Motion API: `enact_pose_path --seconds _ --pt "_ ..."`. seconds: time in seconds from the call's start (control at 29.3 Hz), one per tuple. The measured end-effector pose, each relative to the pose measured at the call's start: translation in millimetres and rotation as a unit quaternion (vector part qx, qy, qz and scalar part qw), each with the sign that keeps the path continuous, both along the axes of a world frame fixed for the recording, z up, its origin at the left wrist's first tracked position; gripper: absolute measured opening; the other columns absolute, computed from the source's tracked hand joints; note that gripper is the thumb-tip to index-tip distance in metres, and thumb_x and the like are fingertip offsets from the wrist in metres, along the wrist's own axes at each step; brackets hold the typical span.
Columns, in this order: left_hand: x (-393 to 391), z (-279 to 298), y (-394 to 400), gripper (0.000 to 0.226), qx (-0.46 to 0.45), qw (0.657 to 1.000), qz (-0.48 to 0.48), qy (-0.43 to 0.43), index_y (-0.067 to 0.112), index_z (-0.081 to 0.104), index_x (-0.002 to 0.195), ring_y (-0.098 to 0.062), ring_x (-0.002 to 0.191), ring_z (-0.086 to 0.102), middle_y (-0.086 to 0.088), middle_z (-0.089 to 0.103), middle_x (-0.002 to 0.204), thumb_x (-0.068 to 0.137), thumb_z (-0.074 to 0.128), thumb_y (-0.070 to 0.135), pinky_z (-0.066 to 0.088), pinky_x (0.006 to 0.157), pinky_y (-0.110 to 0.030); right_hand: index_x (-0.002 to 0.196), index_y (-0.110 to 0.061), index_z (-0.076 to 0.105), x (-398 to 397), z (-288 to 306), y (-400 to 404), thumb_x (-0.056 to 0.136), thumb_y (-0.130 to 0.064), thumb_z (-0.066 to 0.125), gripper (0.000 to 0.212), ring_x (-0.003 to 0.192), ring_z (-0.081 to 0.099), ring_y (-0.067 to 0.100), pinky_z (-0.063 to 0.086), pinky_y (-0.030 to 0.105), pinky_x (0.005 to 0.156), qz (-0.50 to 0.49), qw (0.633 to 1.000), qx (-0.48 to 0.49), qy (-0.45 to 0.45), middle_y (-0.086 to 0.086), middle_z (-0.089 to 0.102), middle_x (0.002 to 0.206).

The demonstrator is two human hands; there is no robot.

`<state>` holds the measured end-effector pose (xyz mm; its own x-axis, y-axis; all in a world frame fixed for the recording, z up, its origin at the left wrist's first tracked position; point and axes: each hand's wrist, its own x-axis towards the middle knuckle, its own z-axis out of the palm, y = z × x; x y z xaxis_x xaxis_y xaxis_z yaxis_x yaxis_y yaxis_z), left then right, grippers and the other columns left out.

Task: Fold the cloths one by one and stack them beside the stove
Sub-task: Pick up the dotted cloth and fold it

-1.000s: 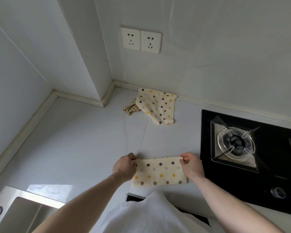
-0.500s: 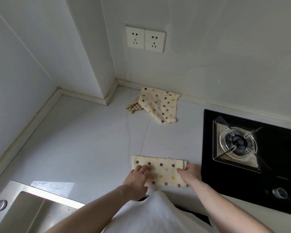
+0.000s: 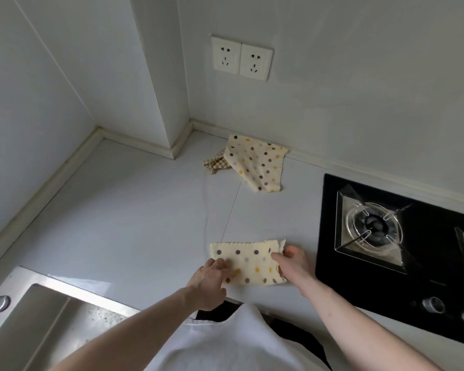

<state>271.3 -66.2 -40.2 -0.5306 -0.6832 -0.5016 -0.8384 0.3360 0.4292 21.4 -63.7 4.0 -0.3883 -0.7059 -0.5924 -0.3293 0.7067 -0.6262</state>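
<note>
The folded cloth [image 3: 248,261], pale yellow with brown, grey and orange dots, lies flat as a long strip on the grey tabletop [image 3: 134,218] in the lower middle of the frame, just to the left of the stove [image 3: 386,285]. The left hand [image 3: 209,282] rests on its lower left part, fingers spread flat on the fabric and gripping nothing. The right hand [image 3: 292,263] is at the strip's right end, thumb on top and fingers curled at the edge, pinching the fabric; the upper right corner of the strip turns up slightly there.

Well apart, toward the upper middle of the frame, a second dotted cloth [image 3: 257,164] lies loosely against the base of the wall, partly covering a checked cloth [image 3: 216,163] that shows at its left.

The stove is black glass with a metal burner [image 3: 373,226] and knobs [image 3: 434,303] at the lower right. A steel sink [image 3: 38,317] fills the lower left corner of the frame. Two white sockets [image 3: 241,58] sit side by side on the wall at the top. A white shirt [image 3: 225,344] shows at the bottom edge between the forearms.
</note>
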Motion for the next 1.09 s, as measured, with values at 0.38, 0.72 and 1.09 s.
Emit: enact_pose_path --seconds 0.38,0.72,1.09 --pt "35 10 20 0.033 -0.031 0.96 0.24 0.138 0.033 0.073 0.102 -0.009 0.111 0.058 0.017 0.065 0.116 0.086 0.053 0.011 0.046 0.091 -0.02 0.084 -0.012 0.068 76 -4 -27 0.083 -0.02 0.072 0.009 0.053 0.065 0.019 0.054 0.031 0.059 0.117 0.991 0.033 -0.05 0.001 0.069 0.058" --pt "50 9 19 0.031 -0.009 0.945 0.302 0.129 0.036 0.072 0.099 -0.006 0.103 0.061 0.016 0.061 0.108 0.087 0.055 0.013 0.049 0.084 -0.023 0.115 -0.005 0.066 103 -10 -26 0.091 -0.006 0.065 0.024 0.058 0.059 0.014 0.049 0.017 0.047 0.118 0.984 0.083 -0.103 0.011 0.067 0.084" --pt "-6 5 -41 0.062 0.008 0.972 0.232 0.037 0.023 0.044 0.147 -0.025 0.136 0.041 0.001 0.04 0.149 0.091 0.065 0.04 0.046 0.107 -0.039 0.109 -0.02 0.069 56 -39 22 0.089 -0.012 0.071 0.022 0.103 0.065 0.015 0.053 0.022 0.069 0.146 0.979 0.082 -0.112 -0.001 0.07 0.112"
